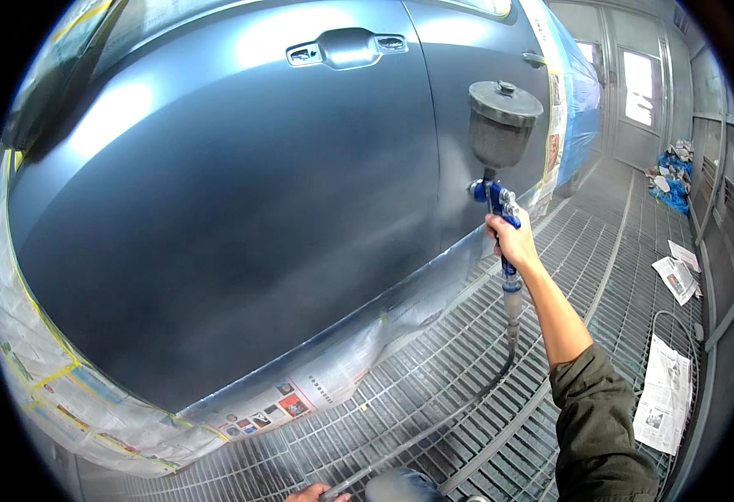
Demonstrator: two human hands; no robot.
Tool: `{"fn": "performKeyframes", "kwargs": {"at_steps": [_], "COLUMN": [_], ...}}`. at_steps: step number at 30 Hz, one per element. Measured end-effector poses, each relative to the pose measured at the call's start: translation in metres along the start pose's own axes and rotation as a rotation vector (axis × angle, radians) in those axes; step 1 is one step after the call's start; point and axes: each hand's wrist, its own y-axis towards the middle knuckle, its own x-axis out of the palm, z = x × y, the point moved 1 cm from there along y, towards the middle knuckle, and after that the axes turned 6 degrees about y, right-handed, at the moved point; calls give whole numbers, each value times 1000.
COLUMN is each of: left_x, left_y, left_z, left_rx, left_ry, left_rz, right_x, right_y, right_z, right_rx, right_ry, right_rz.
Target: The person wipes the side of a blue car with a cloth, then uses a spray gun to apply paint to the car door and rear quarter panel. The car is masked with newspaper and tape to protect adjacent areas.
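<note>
My right hand grips a blue-and-silver spray gun with a grey cup on top, held close to the dark grey-blue car door near its right seam. A hose runs down from the gun's handle and across to my left hand, which holds it at the bottom edge, partly out of view. The door handle recess is near the top. Newspaper masking with yellow tape borders the door along the bottom and left.
Blue plastic sheeting covers the car's right part. The floor is metal grating, with loose newspapers along the right. A heap of paper and blue plastic lies by the booth wall. A door with a window stands at the back.
</note>
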Motion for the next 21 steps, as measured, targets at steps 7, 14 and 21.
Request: {"fn": "performKeyframes", "kwargs": {"at_steps": [7,14,21], "left_x": [-30,-62,-110], "left_y": [-2,-44,-106], "left_z": [-15,-97,-183], "left_rx": [-112,-343,-433], "left_ry": [-30,-37,10], "left_rz": [92,251,537], "right_x": [31,139,263], "right_y": [-14,-89,-175], "right_z": [-27,-61,-104], "right_rx": [31,116,145], "right_ry": [112,256,349], "right_rz": [-102,-340,-551]}}
